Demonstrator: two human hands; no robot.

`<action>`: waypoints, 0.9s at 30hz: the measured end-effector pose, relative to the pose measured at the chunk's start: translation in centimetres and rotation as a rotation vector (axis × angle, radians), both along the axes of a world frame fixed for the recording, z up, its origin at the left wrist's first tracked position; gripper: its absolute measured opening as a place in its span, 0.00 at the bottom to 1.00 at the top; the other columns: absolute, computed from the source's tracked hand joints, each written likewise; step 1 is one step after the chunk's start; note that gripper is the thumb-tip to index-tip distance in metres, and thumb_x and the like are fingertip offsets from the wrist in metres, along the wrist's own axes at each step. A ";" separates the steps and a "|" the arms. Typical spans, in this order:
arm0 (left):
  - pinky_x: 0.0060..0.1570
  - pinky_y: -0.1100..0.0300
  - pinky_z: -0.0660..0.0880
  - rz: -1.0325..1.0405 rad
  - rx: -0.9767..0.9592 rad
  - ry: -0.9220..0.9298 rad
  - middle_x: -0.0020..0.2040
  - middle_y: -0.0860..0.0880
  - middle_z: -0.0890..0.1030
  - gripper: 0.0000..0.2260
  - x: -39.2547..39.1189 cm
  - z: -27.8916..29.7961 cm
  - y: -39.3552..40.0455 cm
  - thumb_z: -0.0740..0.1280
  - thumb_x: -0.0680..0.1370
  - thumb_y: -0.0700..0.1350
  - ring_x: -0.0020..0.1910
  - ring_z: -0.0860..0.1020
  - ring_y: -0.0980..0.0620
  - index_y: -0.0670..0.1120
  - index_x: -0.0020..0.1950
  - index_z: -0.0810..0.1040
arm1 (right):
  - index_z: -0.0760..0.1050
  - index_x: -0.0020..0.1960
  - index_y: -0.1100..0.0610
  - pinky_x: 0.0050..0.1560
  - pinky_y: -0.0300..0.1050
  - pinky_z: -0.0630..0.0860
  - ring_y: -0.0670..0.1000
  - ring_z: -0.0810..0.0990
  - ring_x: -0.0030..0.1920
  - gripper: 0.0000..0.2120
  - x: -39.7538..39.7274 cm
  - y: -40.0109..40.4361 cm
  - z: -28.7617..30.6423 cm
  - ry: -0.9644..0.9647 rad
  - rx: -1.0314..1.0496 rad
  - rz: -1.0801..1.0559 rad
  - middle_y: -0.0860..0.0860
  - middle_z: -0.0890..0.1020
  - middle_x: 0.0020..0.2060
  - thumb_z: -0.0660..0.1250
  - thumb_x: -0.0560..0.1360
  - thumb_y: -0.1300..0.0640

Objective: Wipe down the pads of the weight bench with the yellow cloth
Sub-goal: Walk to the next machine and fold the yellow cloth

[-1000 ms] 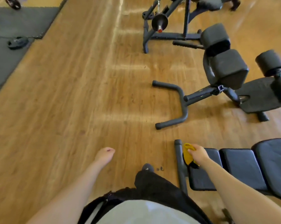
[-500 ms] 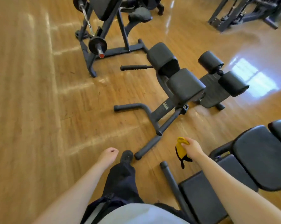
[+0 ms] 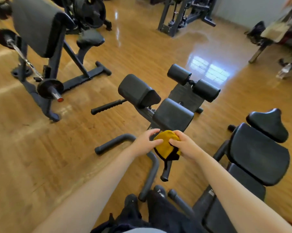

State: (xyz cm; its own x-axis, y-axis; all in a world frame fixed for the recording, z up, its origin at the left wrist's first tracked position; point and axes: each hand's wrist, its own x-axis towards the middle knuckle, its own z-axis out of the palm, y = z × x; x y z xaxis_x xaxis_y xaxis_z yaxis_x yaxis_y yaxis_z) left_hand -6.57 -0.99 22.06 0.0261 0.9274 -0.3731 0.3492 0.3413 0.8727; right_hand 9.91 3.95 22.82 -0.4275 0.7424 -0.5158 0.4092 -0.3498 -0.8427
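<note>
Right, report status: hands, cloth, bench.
Both hands, left hand and right hand, hold yellow cloth mid-air. Weight bench pads untouched, at right. Nothing blocking.

The place is a gym: a padded weight bench (image 3: 258, 153), a preacher curl bench (image 3: 36, 26) and a loaded barbell (image 3: 49, 89) stand on a glossy wooden floor (image 3: 32, 157).

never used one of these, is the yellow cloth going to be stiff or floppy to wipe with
Probably floppy: the cloth bunches into a rounded wad between the left hand and right hand, and a dark edge droops below. It likely weighs little, since the fingers hold it in the air without visible strain.
</note>
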 end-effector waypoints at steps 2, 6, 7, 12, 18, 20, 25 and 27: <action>0.63 0.54 0.70 -0.098 -0.004 -0.020 0.66 0.50 0.71 0.23 -0.2 0.6 1.6 0.65 0.76 0.50 0.64 0.70 0.52 0.49 0.70 0.65 | 0.72 0.52 0.51 0.49 0.44 0.78 0.51 0.79 0.50 0.07 -0.9 0.9 0.9 0.090 -0.061 0.003 0.52 0.79 0.48 0.61 0.78 0.60; 0.55 0.51 0.76 0.017 -0.027 -0.141 0.53 0.43 0.80 0.15 -1.3 0.9 3.5 0.65 0.76 0.49 0.54 0.78 0.46 0.41 0.57 0.76 | 0.72 0.54 0.50 0.48 0.45 0.78 0.52 0.78 0.52 0.07 -1.4 2.9 1.9 0.152 -0.097 0.015 0.52 0.78 0.51 0.61 0.77 0.57; 0.53 0.51 0.76 0.052 -0.035 -0.138 0.52 0.42 0.80 0.15 -1.7 1.0 4.0 0.66 0.75 0.50 0.53 0.78 0.46 0.40 0.55 0.77 | 0.72 0.54 0.49 0.49 0.46 0.78 0.52 0.78 0.53 0.07 -1.4 3.3 1.9 0.151 -0.098 0.023 0.52 0.78 0.52 0.62 0.77 0.57; 0.53 0.51 0.77 0.090 -0.039 -0.167 0.49 0.45 0.81 0.11 -2.5 1.5 5.4 0.67 0.74 0.50 0.50 0.79 0.47 0.44 0.51 0.78 | 0.74 0.53 0.49 0.56 0.51 0.78 0.51 0.80 0.53 0.10 -1.4 5.1 1.5 0.056 0.030 0.077 0.51 0.81 0.51 0.67 0.73 0.59; 0.47 0.63 0.74 0.046 -0.062 -0.267 0.51 0.53 0.79 0.10 -3.6 2.8 6.6 0.63 0.77 0.51 0.52 0.77 0.54 0.50 0.56 0.75 | 0.76 0.56 0.48 0.57 0.51 0.77 0.49 0.80 0.53 0.11 -1.8 7.3 2.7 0.055 0.152 0.082 0.49 0.82 0.51 0.60 0.78 0.60; 0.46 0.64 0.73 0.008 -0.059 -0.258 0.51 0.53 0.80 0.12 -3.5 3.6 7.1 0.62 0.77 0.51 0.51 0.77 0.55 0.49 0.58 0.76 | 0.74 0.58 0.46 0.56 0.48 0.77 0.48 0.80 0.53 0.13 -2.0 7.6 3.4 0.072 0.167 0.147 0.48 0.82 0.50 0.60 0.78 0.60; 0.52 0.48 0.75 0.231 0.063 -0.234 0.47 0.46 0.80 0.08 -2.1 4.6 7.5 0.65 0.76 0.49 0.50 0.78 0.48 0.47 0.50 0.78 | 0.73 0.53 0.45 0.51 0.34 0.73 0.43 0.77 0.52 0.14 -3.5 8.0 3.7 -0.057 0.531 0.093 0.43 0.79 0.48 0.70 0.71 0.57; 0.53 0.46 0.77 0.278 0.039 -0.319 0.49 0.44 0.81 0.08 -1.8 4.6 7.3 0.65 0.76 0.49 0.51 0.78 0.45 0.48 0.51 0.77 | 0.77 0.53 0.49 0.49 0.30 0.70 0.43 0.76 0.51 0.10 -4.0 8.0 3.7 -0.120 0.708 0.031 0.44 0.79 0.49 0.69 0.72 0.58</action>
State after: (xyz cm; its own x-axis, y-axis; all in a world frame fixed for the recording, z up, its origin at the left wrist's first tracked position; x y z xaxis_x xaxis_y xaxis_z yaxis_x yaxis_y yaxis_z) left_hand -8.33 6.34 26.66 -0.1182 0.9287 -0.3515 -0.0412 0.3491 0.9362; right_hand 5.90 11.98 26.48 -0.4243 0.9046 0.0400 0.5141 0.2771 -0.8117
